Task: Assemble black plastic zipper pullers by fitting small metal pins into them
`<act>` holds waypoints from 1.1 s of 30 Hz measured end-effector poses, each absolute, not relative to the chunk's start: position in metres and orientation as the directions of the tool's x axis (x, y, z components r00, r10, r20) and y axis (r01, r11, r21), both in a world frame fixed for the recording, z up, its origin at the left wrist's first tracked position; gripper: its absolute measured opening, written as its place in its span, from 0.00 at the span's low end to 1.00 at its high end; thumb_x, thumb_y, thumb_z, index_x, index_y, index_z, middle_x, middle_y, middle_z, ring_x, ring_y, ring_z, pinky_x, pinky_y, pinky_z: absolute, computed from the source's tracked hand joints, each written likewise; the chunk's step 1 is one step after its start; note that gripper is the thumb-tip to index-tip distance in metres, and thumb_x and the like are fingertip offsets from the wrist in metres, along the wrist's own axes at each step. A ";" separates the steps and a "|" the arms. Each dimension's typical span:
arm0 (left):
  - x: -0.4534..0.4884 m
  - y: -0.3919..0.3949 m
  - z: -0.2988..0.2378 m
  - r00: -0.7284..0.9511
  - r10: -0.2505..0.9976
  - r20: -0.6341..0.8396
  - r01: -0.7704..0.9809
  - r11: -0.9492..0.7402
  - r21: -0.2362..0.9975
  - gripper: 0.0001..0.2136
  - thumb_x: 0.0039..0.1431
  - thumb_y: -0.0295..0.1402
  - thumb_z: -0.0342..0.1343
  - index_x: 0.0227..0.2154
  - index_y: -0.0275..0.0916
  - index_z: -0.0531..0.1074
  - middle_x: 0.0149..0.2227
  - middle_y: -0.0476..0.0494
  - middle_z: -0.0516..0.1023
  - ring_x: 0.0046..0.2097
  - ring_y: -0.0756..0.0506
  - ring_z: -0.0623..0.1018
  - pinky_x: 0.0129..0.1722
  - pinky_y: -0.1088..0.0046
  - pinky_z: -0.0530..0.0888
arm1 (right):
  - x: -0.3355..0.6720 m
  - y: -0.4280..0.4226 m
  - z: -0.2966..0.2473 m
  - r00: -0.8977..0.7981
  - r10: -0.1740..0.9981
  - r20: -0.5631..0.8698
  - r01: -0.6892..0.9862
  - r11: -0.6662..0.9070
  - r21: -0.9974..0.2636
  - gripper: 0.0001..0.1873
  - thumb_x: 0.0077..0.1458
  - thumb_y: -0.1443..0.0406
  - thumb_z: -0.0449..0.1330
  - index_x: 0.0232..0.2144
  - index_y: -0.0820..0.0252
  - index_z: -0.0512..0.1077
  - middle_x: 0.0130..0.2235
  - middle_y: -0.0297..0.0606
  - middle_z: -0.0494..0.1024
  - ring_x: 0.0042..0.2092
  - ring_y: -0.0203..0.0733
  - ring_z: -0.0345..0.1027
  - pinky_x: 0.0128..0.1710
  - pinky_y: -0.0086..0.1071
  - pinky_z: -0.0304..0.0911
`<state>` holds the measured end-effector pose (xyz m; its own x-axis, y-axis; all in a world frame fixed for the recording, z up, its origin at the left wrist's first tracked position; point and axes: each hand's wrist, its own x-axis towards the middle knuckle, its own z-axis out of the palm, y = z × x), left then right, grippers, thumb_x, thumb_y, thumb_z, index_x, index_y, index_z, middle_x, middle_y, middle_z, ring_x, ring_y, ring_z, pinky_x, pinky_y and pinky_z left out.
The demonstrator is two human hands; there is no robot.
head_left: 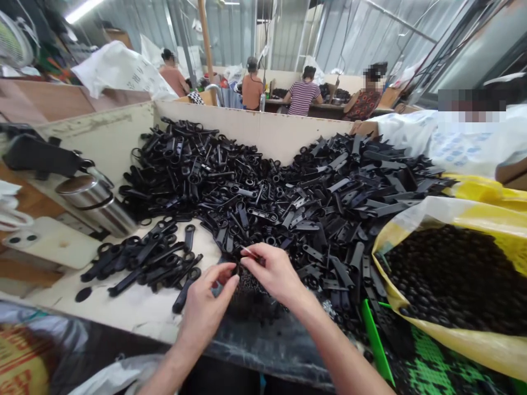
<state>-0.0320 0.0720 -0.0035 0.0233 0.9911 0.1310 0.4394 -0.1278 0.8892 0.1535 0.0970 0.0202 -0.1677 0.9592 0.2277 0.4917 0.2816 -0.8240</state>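
Observation:
My left hand [208,304] and my right hand [274,271] meet at the near edge of a big heap of black plastic parts [280,192]. The right hand's fingers are pinched together around a small piece I cannot make out. The left hand's fingers are curled, thumb and forefinger close together at a small dark pile [251,293] between the hands. A smaller group of black strap-like parts [144,260] lies to the left of my left hand on the white worktop [123,307].
A yellow sack of small black round pieces [457,274] sits at the right. A steel flask [96,200] and a white phone [49,241] lie at the left. A board wall [267,129] backs the heap. Several people sit at a far bench [304,96].

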 end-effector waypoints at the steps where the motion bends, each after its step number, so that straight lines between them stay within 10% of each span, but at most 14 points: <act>1: -0.035 0.070 -0.001 -0.057 0.998 -0.033 0.242 0.046 0.969 0.15 0.56 0.43 0.65 0.42 0.40 0.80 0.36 0.44 0.83 0.37 0.43 0.79 0.39 0.69 0.73 | 0.145 0.101 0.023 -0.228 0.946 0.231 0.470 0.314 -0.825 0.08 0.62 0.68 0.64 0.42 0.56 0.82 0.37 0.35 0.83 0.37 0.39 0.75 0.38 0.29 0.66; 4: -0.044 0.068 0.006 -0.037 0.933 -0.357 -0.142 0.349 0.926 0.23 0.45 0.50 0.70 0.37 0.36 0.81 0.32 0.44 0.81 0.33 0.46 0.78 0.35 0.72 0.73 | 0.133 0.102 0.027 -0.383 0.891 0.243 0.371 0.389 -0.843 0.10 0.66 0.66 0.61 0.44 0.53 0.83 0.40 0.35 0.82 0.39 0.38 0.75 0.39 0.28 0.66; 8: -0.043 0.069 0.008 0.067 0.927 -0.370 -0.058 0.373 0.926 0.24 0.48 0.54 0.66 0.34 0.35 0.78 0.28 0.44 0.79 0.29 0.47 0.78 0.32 0.71 0.74 | 0.139 0.090 0.023 -0.402 0.897 0.182 0.239 0.294 -0.925 0.11 0.65 0.64 0.61 0.45 0.53 0.84 0.39 0.36 0.80 0.40 0.40 0.72 0.42 0.31 0.64; 14: -0.027 0.102 0.011 0.102 0.992 -0.076 0.309 0.041 0.950 0.17 0.68 0.46 0.49 0.43 0.38 0.73 0.28 0.44 0.79 0.30 0.43 0.77 0.34 0.66 0.74 | 0.163 0.070 0.012 -0.125 0.980 -0.157 -0.100 -0.170 -0.980 0.22 0.54 0.52 0.70 0.46 0.59 0.83 0.26 0.29 0.71 0.24 0.29 0.53 0.23 0.25 0.50; 20: -0.024 0.177 0.035 0.348 0.896 0.277 0.680 -0.445 0.583 0.12 0.61 0.21 0.51 0.38 0.39 0.78 0.49 0.32 0.76 0.57 0.31 0.68 0.58 0.46 0.60 | 0.179 0.050 0.007 -0.009 0.955 -0.296 -0.442 -0.270 -0.856 0.27 0.41 0.51 0.79 0.39 0.62 0.84 0.21 0.23 0.60 0.21 0.24 0.42 0.19 0.22 0.39; 26: -0.026 0.216 0.056 0.640 0.736 0.222 0.669 -0.676 0.310 0.13 0.59 0.16 0.50 0.28 0.39 0.73 0.44 0.33 0.76 0.55 0.33 0.69 0.58 0.48 0.59 | 0.178 0.021 -0.006 -0.136 0.904 -0.405 -0.633 -0.394 -0.666 0.28 0.37 0.55 0.82 0.38 0.63 0.82 0.19 0.21 0.58 0.20 0.23 0.39 0.17 0.19 0.38; 33: -0.049 0.191 0.086 0.714 0.699 0.031 0.629 -0.660 0.410 0.10 0.58 0.22 0.54 0.24 0.41 0.67 0.31 0.45 0.74 0.38 0.42 0.74 0.43 0.64 0.68 | 0.171 -0.006 -0.009 -0.210 0.839 -0.502 -0.780 -0.453 -0.432 0.29 0.35 0.57 0.84 0.36 0.61 0.77 0.31 0.33 0.77 0.20 0.19 0.46 0.17 0.16 0.40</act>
<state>-0.0486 0.1910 0.0856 0.7142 0.6993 0.0307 0.6289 -0.6603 0.4104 0.1713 -0.0065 -0.0089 -0.2096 0.8392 -0.5019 -0.7798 -0.4531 -0.4319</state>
